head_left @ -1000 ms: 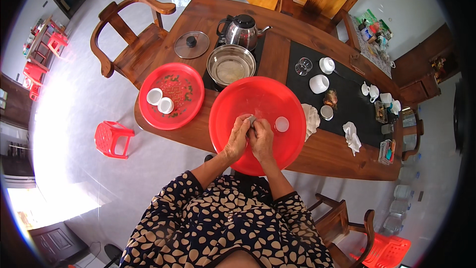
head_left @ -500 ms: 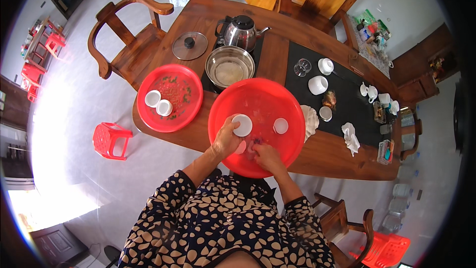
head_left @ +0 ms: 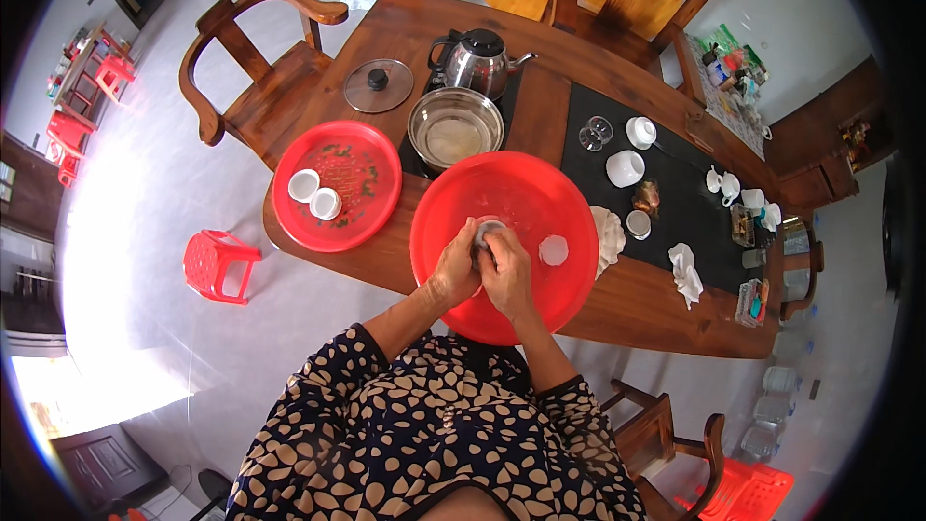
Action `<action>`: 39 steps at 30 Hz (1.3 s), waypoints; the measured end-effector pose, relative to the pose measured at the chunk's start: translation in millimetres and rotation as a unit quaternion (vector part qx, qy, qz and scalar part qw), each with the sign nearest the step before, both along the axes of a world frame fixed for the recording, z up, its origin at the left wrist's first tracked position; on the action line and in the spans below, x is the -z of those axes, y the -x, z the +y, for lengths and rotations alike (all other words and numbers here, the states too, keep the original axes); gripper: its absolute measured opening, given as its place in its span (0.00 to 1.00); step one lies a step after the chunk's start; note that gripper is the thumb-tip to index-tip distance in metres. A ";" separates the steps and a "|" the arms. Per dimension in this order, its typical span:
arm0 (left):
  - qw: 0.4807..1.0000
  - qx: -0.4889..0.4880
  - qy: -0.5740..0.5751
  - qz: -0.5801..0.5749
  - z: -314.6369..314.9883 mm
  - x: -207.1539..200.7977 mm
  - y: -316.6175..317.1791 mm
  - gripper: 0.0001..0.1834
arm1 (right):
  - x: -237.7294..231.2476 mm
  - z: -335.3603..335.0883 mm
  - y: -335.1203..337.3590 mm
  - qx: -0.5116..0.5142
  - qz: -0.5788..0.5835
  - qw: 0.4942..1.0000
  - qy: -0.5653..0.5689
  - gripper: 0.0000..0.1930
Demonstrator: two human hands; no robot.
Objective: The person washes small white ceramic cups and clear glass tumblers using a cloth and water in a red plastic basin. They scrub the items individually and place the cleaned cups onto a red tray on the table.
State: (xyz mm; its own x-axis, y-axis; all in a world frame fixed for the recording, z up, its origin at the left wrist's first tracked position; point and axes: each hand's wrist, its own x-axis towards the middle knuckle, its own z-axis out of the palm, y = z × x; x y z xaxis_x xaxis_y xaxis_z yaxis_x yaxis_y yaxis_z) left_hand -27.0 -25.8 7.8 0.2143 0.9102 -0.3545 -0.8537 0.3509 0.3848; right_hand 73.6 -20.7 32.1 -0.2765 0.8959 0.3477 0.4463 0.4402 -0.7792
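Note:
Both my hands are together over the large red plastic basin (head_left: 564,198), which holds water. My left hand (head_left: 455,266) is wrapped round a small white cup, now mostly hidden by my fingers. Pressed into the cup's mouth by my right hand (head_left: 508,272) is a dark grey wad (head_left: 485,233), perhaps a cloth or scrubber; its kind is unclear. To the right of my hands, a whitish cup (head_left: 553,250) lies in the basin's water. Left of the basin, two white cups (head_left: 326,204) sit on a round red patterned tray (head_left: 292,152).
Behind the basin stand a steel pot (head_left: 455,125), a kettle (head_left: 479,63) and a glass lid (head_left: 378,85). Cups, a glass (head_left: 595,133) and a crumpled white cloth (head_left: 685,273) lie on the black mat at right. A red stool (head_left: 222,265) stands on the floor at left.
My right hand has come up out of the water with the grey wad and met my left hand at the cup. The cup has moved slightly right.

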 end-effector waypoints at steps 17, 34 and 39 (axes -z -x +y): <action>0.822 -0.091 -0.133 0.547 -5.3 16.4 5.1 0.15 | 16.2 -8.1 -55.1 -0.079 -0.240 0.958 0.136 0.11; 0.977 -0.005 0.075 -0.200 -3.5 47.7 -33.4 0.12 | -9.9 -8.9 -42.7 -0.092 0.054 0.994 -0.028 0.15; 0.992 0.010 0.060 -0.110 -4.9 25.3 -44.8 0.10 | -9.0 15.2 -30.5 -0.066 0.068 0.992 -0.082 0.13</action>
